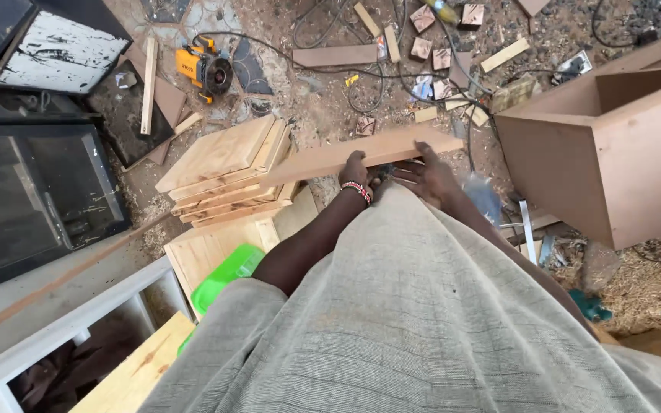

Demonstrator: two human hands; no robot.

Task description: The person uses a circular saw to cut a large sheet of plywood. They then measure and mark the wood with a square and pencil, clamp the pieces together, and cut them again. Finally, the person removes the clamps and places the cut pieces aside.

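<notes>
Fingers of the right hand [430, 174] curl over the near edge of a long wooden board [346, 159], clamped on it. The left hand [356, 170] rests against the same board just beside the right; whether its fingers close on the wood cannot be told. A beaded bracelet [356, 190] circles the left wrist. The board lies level, running leftward from the fingers over a stack of pale planks [227, 172]. Beyond the fingertips, offcuts and cables litter the ground. Far left of them sits a yellow power tool [204, 71]; to the right, a brown cabinet [613, 145].
</notes>
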